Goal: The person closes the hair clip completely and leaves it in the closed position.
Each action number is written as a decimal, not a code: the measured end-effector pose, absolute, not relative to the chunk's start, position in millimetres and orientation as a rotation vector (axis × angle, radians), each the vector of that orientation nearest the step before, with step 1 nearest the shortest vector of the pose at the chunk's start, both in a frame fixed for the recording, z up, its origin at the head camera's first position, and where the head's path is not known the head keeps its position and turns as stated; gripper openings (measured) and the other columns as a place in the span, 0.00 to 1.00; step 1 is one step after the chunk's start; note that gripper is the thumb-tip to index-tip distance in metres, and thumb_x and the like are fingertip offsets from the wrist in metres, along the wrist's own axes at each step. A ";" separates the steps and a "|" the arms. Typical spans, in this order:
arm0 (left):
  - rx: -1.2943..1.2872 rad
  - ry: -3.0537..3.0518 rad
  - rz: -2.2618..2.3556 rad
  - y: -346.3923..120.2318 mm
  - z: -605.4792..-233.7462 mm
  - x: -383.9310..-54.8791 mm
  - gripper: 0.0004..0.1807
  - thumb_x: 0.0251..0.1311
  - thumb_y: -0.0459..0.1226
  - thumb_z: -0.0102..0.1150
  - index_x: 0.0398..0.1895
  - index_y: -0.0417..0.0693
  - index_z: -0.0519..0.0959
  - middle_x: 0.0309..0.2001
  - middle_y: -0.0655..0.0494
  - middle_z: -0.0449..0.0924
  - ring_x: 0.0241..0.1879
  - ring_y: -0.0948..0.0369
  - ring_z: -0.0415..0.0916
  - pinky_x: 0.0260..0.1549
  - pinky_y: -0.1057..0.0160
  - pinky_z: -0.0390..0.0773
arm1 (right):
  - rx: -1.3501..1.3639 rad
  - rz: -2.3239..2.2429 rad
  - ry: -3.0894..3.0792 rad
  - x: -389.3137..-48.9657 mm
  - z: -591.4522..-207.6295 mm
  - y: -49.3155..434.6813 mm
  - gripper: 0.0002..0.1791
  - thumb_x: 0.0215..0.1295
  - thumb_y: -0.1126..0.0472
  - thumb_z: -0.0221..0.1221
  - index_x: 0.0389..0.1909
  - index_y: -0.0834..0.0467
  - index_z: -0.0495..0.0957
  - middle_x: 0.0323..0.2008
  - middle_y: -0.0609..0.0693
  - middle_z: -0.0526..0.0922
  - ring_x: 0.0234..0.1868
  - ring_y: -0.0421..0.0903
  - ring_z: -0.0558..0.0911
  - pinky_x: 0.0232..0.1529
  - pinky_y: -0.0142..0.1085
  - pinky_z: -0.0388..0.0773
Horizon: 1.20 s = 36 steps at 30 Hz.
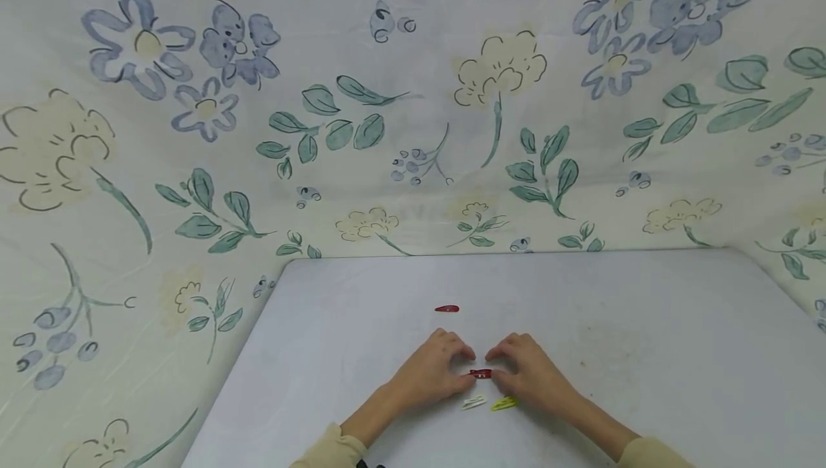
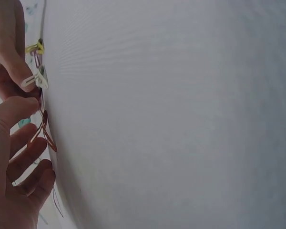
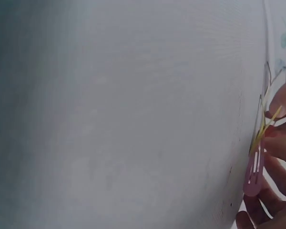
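Observation:
Both hands meet at a small red snap hair clip (image 1: 480, 373) low over the white table. My left hand (image 1: 434, 368) pinches its left end, and my right hand (image 1: 532, 375) pinches the right end, thumbs on the near side. Fingertips cover much of this clip in the wrist views. Just nearer to me lie a white hair clip (image 1: 474, 402) and a yellow hair clip (image 1: 504, 403), both with their arms popped apart. An orange hair clip (image 2: 44, 129) shows beside the left fingers in the left wrist view. Beside the right fingers is a pink hair clip (image 3: 253, 179).
Another red hair clip (image 1: 447, 308) lies farther back on the white table (image 1: 645, 325). Beyond the table's back edge hangs a flower-print cloth (image 1: 413, 188), which also runs along the left and right sides.

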<state>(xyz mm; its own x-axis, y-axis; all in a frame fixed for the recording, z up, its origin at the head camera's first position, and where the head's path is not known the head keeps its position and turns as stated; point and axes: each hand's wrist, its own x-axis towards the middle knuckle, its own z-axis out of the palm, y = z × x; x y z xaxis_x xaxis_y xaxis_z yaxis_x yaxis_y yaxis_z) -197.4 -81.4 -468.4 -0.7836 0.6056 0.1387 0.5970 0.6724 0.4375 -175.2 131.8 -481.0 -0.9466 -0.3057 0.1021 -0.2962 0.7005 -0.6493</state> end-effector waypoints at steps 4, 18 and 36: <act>1.038 2.867 0.701 -79.9 -467.4 -196.5 0.10 0.55 0.45 0.68 0.38 0.53 0.84 0.41 0.64 0.79 0.46 0.65 0.69 0.49 0.68 0.73 | -0.549 -1.032 2.920 -175.5 -482.2 129.3 0.09 0.54 0.64 0.68 0.35 0.49 0.84 0.39 0.40 0.76 0.46 0.43 0.71 0.47 0.43 0.72; 1.073 2.899 0.689 -79.5 -469.0 -195.9 0.02 0.57 0.42 0.66 0.32 0.56 0.86 0.39 0.66 0.78 0.45 0.66 0.70 0.49 0.68 0.73 | -0.552 -0.963 2.943 -176.2 -481.6 126.8 0.08 0.54 0.64 0.69 0.33 0.48 0.84 0.39 0.41 0.75 0.46 0.43 0.69 0.47 0.44 0.70; 1.078 2.942 0.709 -77.0 -470.1 -197.2 0.02 0.55 0.39 0.67 0.30 0.54 0.83 0.34 0.66 0.80 0.39 0.67 0.70 0.42 0.69 0.74 | -0.584 -0.964 2.953 -175.6 -481.2 127.2 0.06 0.54 0.63 0.69 0.28 0.47 0.83 0.37 0.40 0.74 0.45 0.43 0.69 0.48 0.45 0.69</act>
